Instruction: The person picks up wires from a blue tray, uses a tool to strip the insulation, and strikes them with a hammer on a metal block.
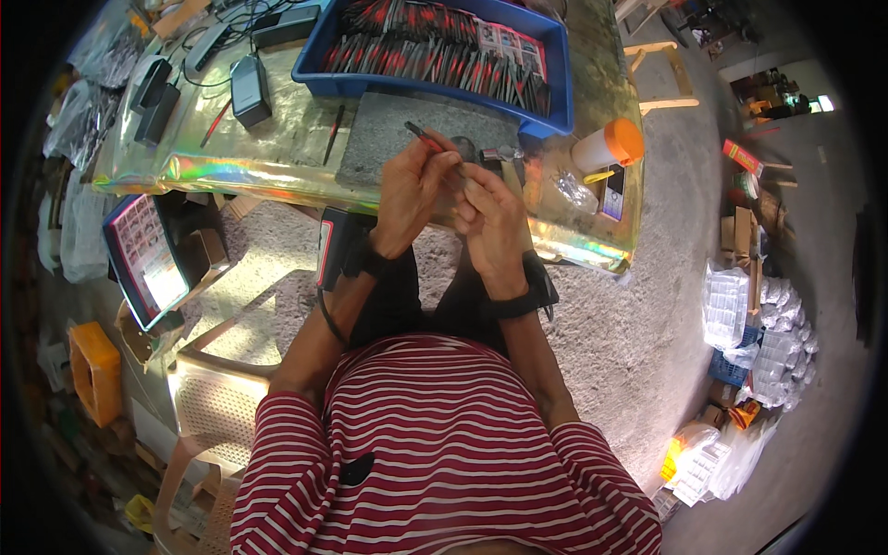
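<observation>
Over the near edge of the table, my left hand [412, 192] is closed around a slim red-and-black pen-like tool [423, 137], whose dark end sticks out up and to the left. My right hand [492, 222] meets it from the right, thumb and fingertips pinched together; what lies between them is hidden. Beneath and beyond the hands lies a grey mat [384, 125]. A blue bin [435, 92] behind it is packed with rows of similar slim black-and-red pieces. Two more slim tools, a dark one [334, 134] and a red one [215, 124], lie to the left.
Black and grey boxy devices [248, 91] with cables sit at the table's left. A white jar with an orange lid [610, 145] stands at the right, beside a clear plastic bag [577, 191]. A plastic chair [217, 398] is at lower left; wrapped packs [726, 305] lie on the right-hand floor.
</observation>
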Demonstrator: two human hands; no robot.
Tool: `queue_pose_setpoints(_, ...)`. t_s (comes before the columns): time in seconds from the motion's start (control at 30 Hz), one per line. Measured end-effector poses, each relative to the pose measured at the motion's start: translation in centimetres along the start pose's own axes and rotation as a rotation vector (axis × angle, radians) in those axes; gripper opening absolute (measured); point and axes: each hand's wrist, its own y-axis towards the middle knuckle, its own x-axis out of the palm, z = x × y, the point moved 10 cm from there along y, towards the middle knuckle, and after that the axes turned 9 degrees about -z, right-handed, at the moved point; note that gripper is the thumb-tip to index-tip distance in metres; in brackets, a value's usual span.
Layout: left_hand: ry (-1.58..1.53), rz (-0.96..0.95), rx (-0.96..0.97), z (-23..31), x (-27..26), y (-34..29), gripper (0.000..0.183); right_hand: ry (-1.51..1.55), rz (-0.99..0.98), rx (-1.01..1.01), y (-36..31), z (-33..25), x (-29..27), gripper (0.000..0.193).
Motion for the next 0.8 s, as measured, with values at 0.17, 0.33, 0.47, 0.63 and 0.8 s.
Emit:
queue_pose_setpoints(0.17, 0.178, 0.003, 0.050, 0.0, -0.1, 1.2, 0.008, 0.057, -0.043, 0.027, 0.5, 0.4, 0.2, 0.026)
queue_pose_setpoints(0.33, 0.166, -0.036, -0.050, -1.5, 0.3, 2.2, 0.006, -0.194, 0.035, -0.048, -1.7, -2.4, -0.2, 0.024)
queue_pose_setpoints(0.47, 0.121, -0.012, -0.015, -2.3, 0.1, 2.4, 0.003, -0.526, 0.088, -0.107, -3.2, -5.9, -1.4, 0.019)
queue_pose_setpoints(0.63, 0.016, -0.031, 0.011, -3.0, 0.4, 2.5, 0.002, -0.916, 0.242, -0.173, -4.4, -8.3, -5.7, 0.018)
queue_pose_setpoints(0.8, 0.046, -0.019, -0.015, -3.3, 0.2, 2.6, 0.002, -1.377, 0.217, -0.392, -4.9, -8.1, -6.6, 0.014)
